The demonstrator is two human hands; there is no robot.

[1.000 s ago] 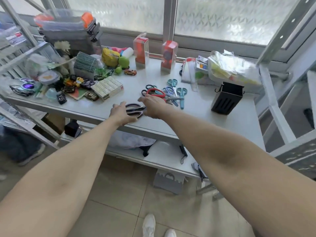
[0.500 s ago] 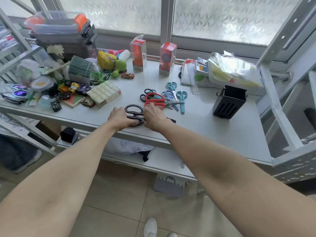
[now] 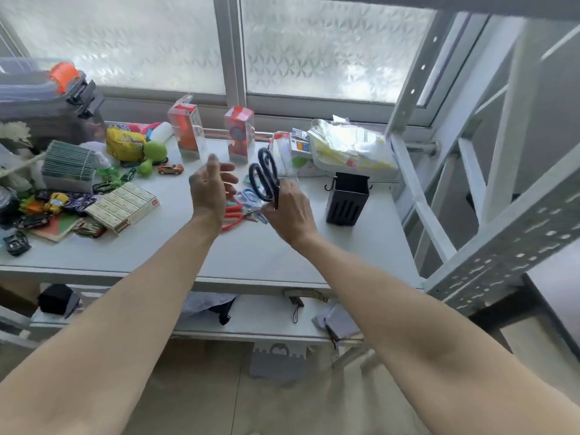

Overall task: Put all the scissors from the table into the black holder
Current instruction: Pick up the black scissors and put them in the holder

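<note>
My right hand [image 3: 290, 211] grips black scissors [image 3: 265, 177] by the blades, handles pointing up, lifted above the table. My left hand [image 3: 210, 186] hovers just left of them, fingers spread and holding nothing. The black holder [image 3: 346, 199] with slotted sides stands upright on the table to the right of my right hand. Red-handled scissors [image 3: 233, 216] and blue-handled scissors [image 3: 248, 196] lie on the table [image 3: 251, 255] between and behind my hands, partly hidden.
Toy cars, a stapler-box pack [image 3: 124, 205] and green toys crowd the table's left. Two clear red boxes [image 3: 238, 133] stand at the back. A bag-filled tray [image 3: 351, 149] sits behind the holder. A white metal rack frame [image 3: 420, 196] rises at right.
The black scissors left the table's front and now stand upright in my right hand. My left hand let go of them and rose, opening its fingers.
</note>
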